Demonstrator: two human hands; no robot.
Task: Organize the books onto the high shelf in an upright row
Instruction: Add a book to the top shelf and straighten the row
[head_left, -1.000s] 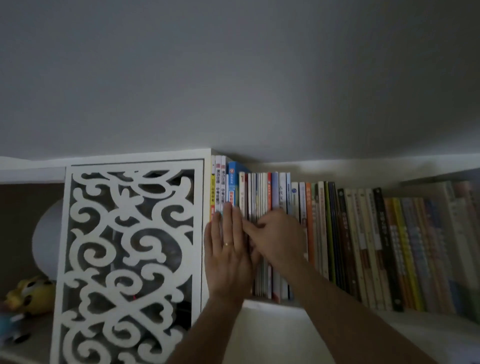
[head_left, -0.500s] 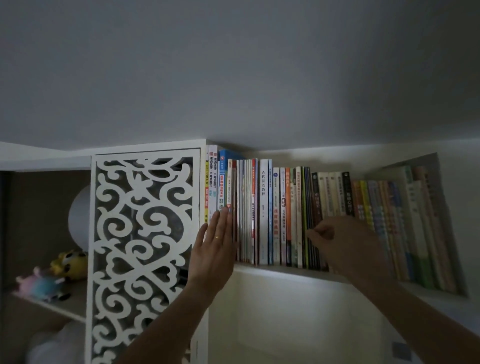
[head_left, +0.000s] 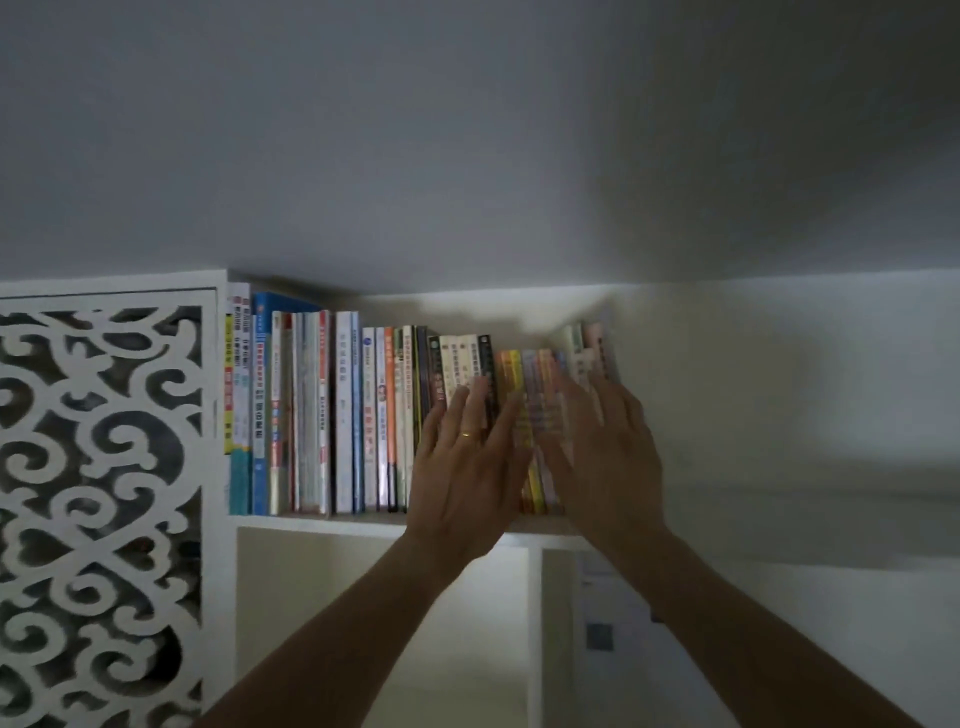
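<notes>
— Fingers (head_left: 480, 410) of the left hand (head_left: 465, 475) are spread wide and flat against the spines, is it correct? It holds nothing?

— Yes. This hand has a ring (head_left: 467, 434) and it lies on the dark and cream spines at the middle of the row. The right hand (head_left: 605, 462) is just beside it, at 3 o'clock from it, also with fingers stretched and open, pressed on the spines near the right end. It grips nothing. It looks a little blurred.

— Where are the books (head_left: 332, 410)?

— They stand upright in one row on the shelf (head_left: 322, 522), spines to the front. The row begins against the white carved panel (head_left: 104, 467) at 9 o'clock and ends at the tall pale books above the right hand, at 12 o'clock from it. Between the two hands some yellow and orange spines show.

— And under the shelf?

— Open white compartments at 6 o'clock, with a divider (head_left: 535, 623) between them. Both forearms rise from the bottom edge.
</notes>
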